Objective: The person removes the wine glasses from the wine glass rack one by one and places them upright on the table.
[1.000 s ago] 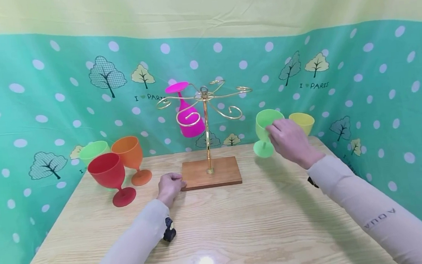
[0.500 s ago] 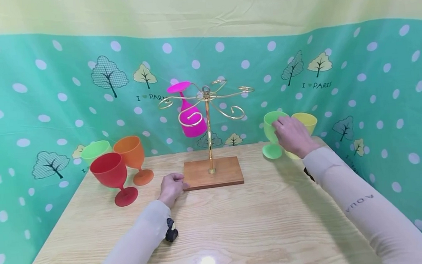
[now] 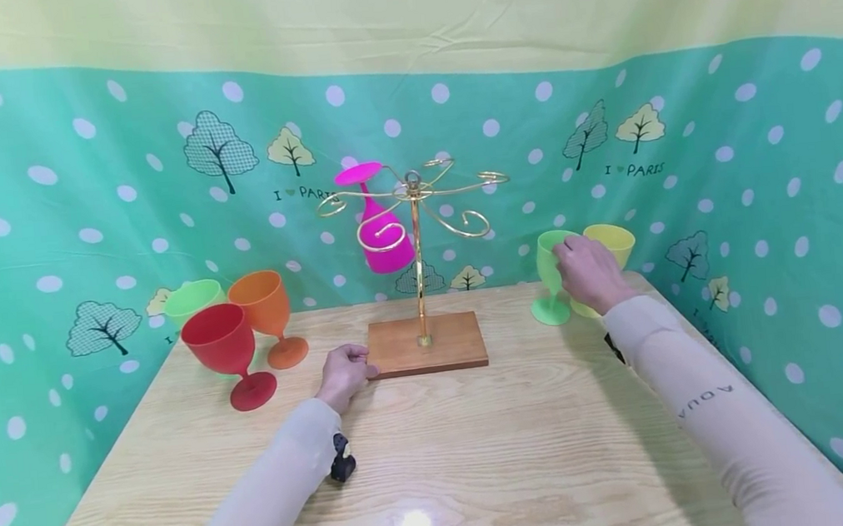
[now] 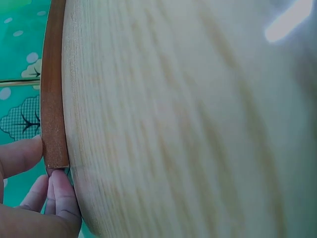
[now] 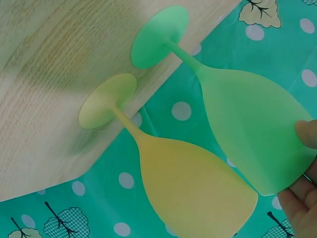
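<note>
My right hand [image 3: 589,272] pinches the rim of a light green goblet [image 5: 247,114], which stands upright at the table's back right. Beside it is a yellow goblet [image 5: 193,183], partly hidden by that hand in the head view. My left hand [image 3: 344,377] grips the left front corner of the wooden base [image 3: 392,353] of a gold goblet rack [image 3: 417,259]. Thumb and fingertips meet the base's end in the left wrist view. A magenta goblet [image 3: 387,245] hangs upside down from one curled arm of the rack, at its left.
On the left of the table [image 3: 483,450] stand a red goblet [image 3: 223,347], an orange goblet [image 3: 263,302] and another green goblet [image 3: 191,296], partly hidden behind the red one. A dotted green and yellow cloth [image 3: 482,99] hangs behind the table and along its sides.
My right hand has moved right with the green goblet, bringing it beside the yellow one and from tilted to upright. The left hand stays at the rack's base.
</note>
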Demonstrator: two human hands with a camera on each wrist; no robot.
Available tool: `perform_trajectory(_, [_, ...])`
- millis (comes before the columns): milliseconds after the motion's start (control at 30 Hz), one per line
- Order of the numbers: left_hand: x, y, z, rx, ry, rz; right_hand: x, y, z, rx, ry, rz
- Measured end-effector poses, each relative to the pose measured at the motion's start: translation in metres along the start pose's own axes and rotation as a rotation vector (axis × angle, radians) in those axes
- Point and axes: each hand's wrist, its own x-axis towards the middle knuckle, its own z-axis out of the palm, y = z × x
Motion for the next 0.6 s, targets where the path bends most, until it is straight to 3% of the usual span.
perform_trajectory(600, [-0.0014,0.0018,-0.0009,-0.013,-0.015,-0.016,-0.0007,-0.0023,0.0019,0.001,-0.019,0.043])
